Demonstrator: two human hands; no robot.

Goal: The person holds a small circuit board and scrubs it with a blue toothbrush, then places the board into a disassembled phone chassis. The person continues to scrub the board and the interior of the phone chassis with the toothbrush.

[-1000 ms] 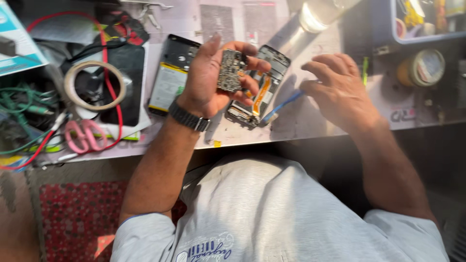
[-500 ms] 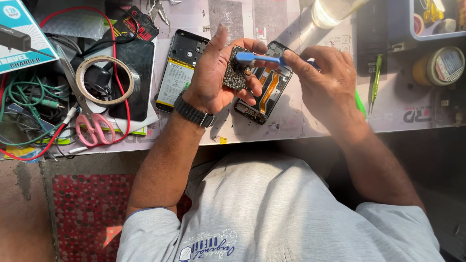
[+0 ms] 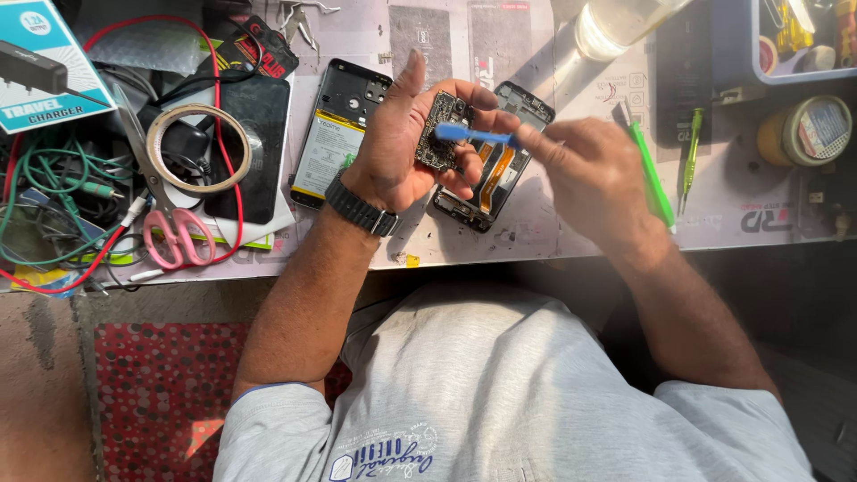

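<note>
My left hand [image 3: 402, 152] is curled around a small dark circuit board [image 3: 443, 131], gripping it by its edges and holding it up above the work mat [image 3: 571, 228]. My right hand [image 3: 594, 174] pinches a thin blue tool [image 3: 473, 136], whose tip touches the board's face. Just below the board, an opened phone frame [image 3: 495, 161] with an orange ribbon lies on the mat. Another opened phone with a battery [image 3: 335, 134] lies to the left of my wrist. Farther left sit a tape roll [image 3: 198, 147] and pink-handled scissors [image 3: 170, 228].
</note>
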